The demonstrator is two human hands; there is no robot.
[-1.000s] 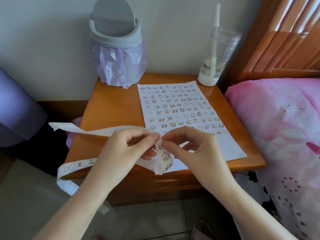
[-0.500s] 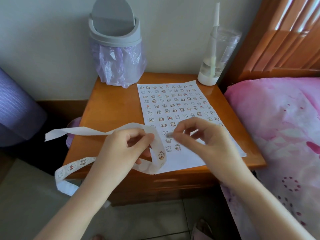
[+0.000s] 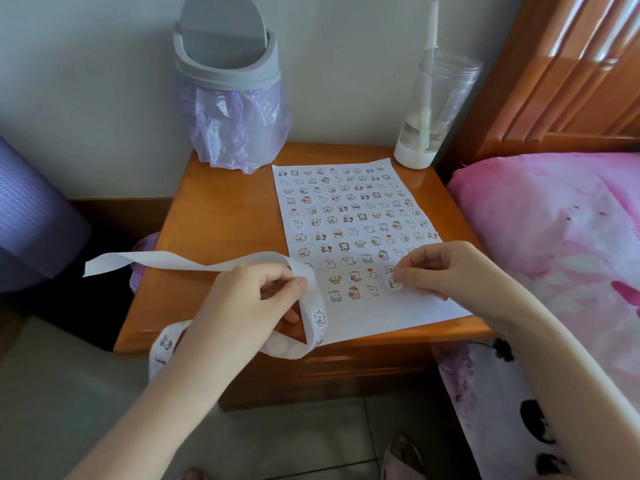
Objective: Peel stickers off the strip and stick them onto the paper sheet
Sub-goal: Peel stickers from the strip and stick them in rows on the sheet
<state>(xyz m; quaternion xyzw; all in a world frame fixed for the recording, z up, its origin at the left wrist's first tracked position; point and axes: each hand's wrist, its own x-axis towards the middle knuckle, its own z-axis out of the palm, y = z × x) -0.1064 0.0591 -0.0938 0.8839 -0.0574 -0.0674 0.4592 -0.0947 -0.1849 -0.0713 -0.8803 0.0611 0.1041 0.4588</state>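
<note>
A white paper sheet (image 3: 391, 313) lies on the wooden nightstand (image 3: 221, 216), covered with rows of small cartoon stickers. My left hand (image 3: 249, 306) pinches a long white sticker strip (image 3: 180, 263) that loops over the nightstand's front edge; a cat sticker (image 3: 320, 318) still sits on the strip. My right hand (image 3: 446, 268) holds one peeled sticker (image 3: 393, 283) at its fingertips, low over the sheet at the right end of the lowest sticker row. Whether the sticker touches the paper I cannot tell.
A grey swing-lid bin (image 3: 227, 60) with a purple bag stands at the nightstand's back left. A clear plastic cup with a straw (image 3: 433, 109) stands at the back right. A pink-covered bed (image 3: 561, 244) borders the right side.
My right hand pulled a sticker off the strip and carried it right and down to the sheet's lowest row. My left hand kept hold of the strip, which sagged lower.
</note>
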